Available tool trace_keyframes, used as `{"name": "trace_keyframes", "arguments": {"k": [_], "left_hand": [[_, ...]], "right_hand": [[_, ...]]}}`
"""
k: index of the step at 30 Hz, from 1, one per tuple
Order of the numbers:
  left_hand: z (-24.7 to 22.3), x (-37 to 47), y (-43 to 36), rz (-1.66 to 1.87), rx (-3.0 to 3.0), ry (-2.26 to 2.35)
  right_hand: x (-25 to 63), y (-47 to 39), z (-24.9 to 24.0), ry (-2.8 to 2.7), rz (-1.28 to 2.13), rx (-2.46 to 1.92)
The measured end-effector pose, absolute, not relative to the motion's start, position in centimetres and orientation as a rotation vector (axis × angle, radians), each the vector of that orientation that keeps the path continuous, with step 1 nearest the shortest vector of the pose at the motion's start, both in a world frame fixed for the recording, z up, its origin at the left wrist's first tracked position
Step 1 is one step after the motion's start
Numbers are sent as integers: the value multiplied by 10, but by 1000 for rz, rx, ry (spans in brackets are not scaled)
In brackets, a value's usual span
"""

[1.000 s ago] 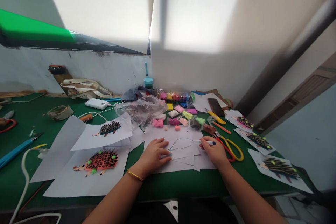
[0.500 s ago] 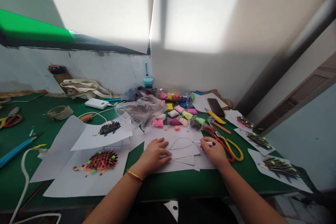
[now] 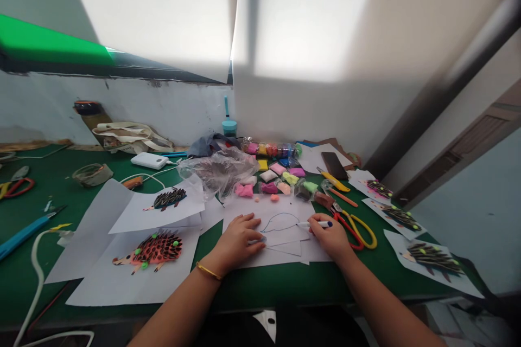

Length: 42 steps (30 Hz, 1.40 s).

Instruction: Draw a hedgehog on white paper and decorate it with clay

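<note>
A small white sheet point(image 3: 280, 236) lies over larger paper in front of me, bearing a curved outline drawn in blue. My left hand point(image 3: 240, 241) rests flat on its left side, fingers spread. Between the fingers of my right hand point(image 3: 329, 236) is a white pen point(image 3: 319, 224) with a dark blue end; its tip is at the right end of the outline. Small lumps of orange clay point(image 3: 274, 198) sit at the paper's top edge, in front of several packets of coloured clay point(image 3: 268, 175).
Red and yellow scissors point(image 3: 358, 230), a yellow cutter point(image 3: 336, 180) and a phone point(image 3: 334, 165) lie to the right. Hedgehog pictures lie on both sides, one pink point(image 3: 157, 249) at left. Farther left are a blue tool point(image 3: 26, 233) and a white power bank point(image 3: 150, 160).
My right hand has shifted very slightly left and the pen tip is a little lower, at the outline's right end. My left hand stays in place.
</note>
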<state>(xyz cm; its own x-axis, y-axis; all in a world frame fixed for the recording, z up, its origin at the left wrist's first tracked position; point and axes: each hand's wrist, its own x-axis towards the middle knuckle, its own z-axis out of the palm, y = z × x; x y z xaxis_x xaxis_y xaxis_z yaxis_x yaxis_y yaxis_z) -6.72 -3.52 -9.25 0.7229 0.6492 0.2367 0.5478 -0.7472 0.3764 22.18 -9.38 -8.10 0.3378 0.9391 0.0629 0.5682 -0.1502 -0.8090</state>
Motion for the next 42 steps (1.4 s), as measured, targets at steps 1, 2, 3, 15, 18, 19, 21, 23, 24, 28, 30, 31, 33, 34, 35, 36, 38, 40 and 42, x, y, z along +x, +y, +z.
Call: {"name": "trace_keyframes", "arguments": {"k": [1,2,3,15,18,19,21,23,24,28,30,31,33,34,35,36,38,40,42], "left_hand": [[-93,-67,-35,519,2648,941],[-93,-67,-35,521,2649,939],[-93,-68,-35,523,2650,936],[-89,-67,-37,537,2638,932],[-88,-67,-37,552,2639,934],[-88,-67,-37,557,2639,935],[-87,-67,-37,571,2640,939],[-86,-67,-37,596,2641,949],[-86,-67,-38,612,2643,954],[-82,-67,-41,664,2650,977],[-80,-66,-44,643,2658,998],[-80,-66,-44,622,2661,1006],[-80,-66,-45,582,2664,1013],[-81,-66,-45,569,2664,1014],[-82,-66,-45,560,2662,1015],[-83,-66,-45,553,2660,1015],[-84,-66,-44,538,2659,1014],[-85,-66,-43,529,2657,1015],[-85,-66,-43,523,2654,1018]], "right_hand": [[222,-94,-82,-1336,606,-1827],[223,-93,-83,-1330,602,-1832],[224,-93,-84,-1315,594,-1843],[231,-92,-96,-1144,600,-1609],[227,-93,-97,-1215,629,-1570],[225,-94,-97,-1254,623,-1569],[222,-96,-98,-1329,593,-1568],[219,-97,-99,-1384,561,-1566],[218,-97,-99,-1402,551,-1563],[218,-98,-101,-1426,545,-1548],[219,-97,-102,-1431,541,-1547],[220,-97,-103,-1434,531,-1549],[220,-96,-103,-1436,502,-1553],[219,-96,-102,-1431,496,-1554],[216,-97,-100,-1421,501,-1555],[212,-97,-97,-1412,523,-1555],[201,-99,-88,-1407,621,-1558],[187,-100,-81,-1432,736,-1557],[175,-100,-77,-1474,796,-1532]]}}
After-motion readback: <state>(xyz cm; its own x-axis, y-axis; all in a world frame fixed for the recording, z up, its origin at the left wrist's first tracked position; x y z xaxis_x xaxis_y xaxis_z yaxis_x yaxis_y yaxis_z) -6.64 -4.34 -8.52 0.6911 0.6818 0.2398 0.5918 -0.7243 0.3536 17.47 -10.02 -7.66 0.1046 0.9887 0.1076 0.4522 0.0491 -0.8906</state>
